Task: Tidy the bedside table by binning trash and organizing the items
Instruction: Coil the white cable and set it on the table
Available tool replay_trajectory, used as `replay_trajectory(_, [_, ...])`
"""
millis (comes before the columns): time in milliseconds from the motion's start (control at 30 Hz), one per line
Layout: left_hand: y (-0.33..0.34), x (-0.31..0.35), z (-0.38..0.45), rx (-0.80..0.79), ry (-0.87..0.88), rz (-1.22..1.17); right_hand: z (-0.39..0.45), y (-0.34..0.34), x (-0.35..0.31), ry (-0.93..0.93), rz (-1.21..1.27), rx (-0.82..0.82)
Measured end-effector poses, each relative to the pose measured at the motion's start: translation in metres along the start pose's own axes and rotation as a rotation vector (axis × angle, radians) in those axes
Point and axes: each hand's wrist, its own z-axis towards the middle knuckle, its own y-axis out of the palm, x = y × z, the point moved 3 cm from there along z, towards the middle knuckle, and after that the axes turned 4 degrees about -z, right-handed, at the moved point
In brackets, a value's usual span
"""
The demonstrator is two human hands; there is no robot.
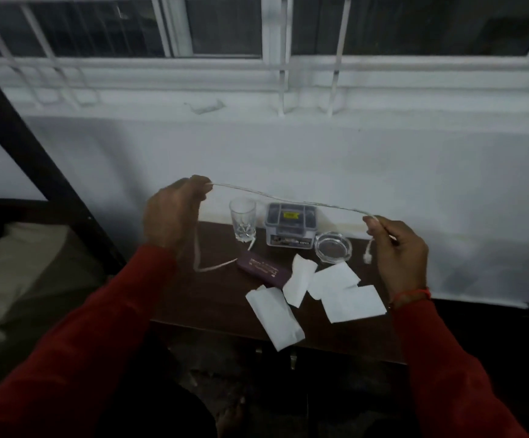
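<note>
White charging cable [288, 199] hangs stretched between both hands above the table [218, 298]: the left hand [171, 216] pinches one stretch with the slack looping down beside it, and the right hand [399, 254] pinches near the plug end, which dangles below the fingers. It looks light, limp and prone to tangling, so winding it into loops from the plug end seems the sensible hold. Below stand a glass tumbler [242, 221], a lidded plastic box [291, 224], a glass ashtray [333, 248], a maroon case [261, 269] and four paper scraps [335, 281].
</note>
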Motion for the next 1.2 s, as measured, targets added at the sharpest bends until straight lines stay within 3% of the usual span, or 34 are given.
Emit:
replay_trajectory(233, [-0.094, 0.038, 0.053, 0.329, 0.13, 0.031, 0.014, 0.003, -0.062, -0.015, -0.113, -0.23])
replay_trajectory(333, [-0.132, 0.068, 0.079, 0.392, 0.179, 0.038, 0.022, -0.002, -0.097, -0.017, -0.105, -0.381])
replay_trajectory(533, [-0.189, 0.141, 0.115, 0.51, 0.452, 0.062, 0.017, -0.009, -0.202, 0.018, 0.217, -0.615])
replay_trajectory(700, [-0.195, 0.182, 0.116, 0.26, 0.592, 0.041, 0.012, -0.002, -0.296, 0.061, 0.369, -0.755])
replay_trajectory(767, [-0.196, 0.182, 0.112, 0.104, 0.464, -0.182, 0.021, -0.004, -0.325, 0.052, 0.517, -0.669])
replay_trajectory(867, [-0.185, 0.162, 0.096, -0.172, 0.153, -0.707, 0.046, -0.021, -0.351, 0.104, 0.808, -0.487])
replay_trajectory(933, [-0.168, 0.137, 0.078, -0.354, 0.028, -0.821, 0.066, -0.033, -0.353, 0.124, 0.946, -0.402])
replay_trajectory(1033, [-0.144, 0.094, 0.045, -0.566, -0.041, -0.768, 0.083, -0.051, -0.343, 0.087, 1.012, -0.283])
replay_trajectory(1200, [-0.146, 0.051, 0.021, -0.659, -0.155, -0.54, 0.095, -0.069, -0.32, 0.064, 1.007, -0.136])
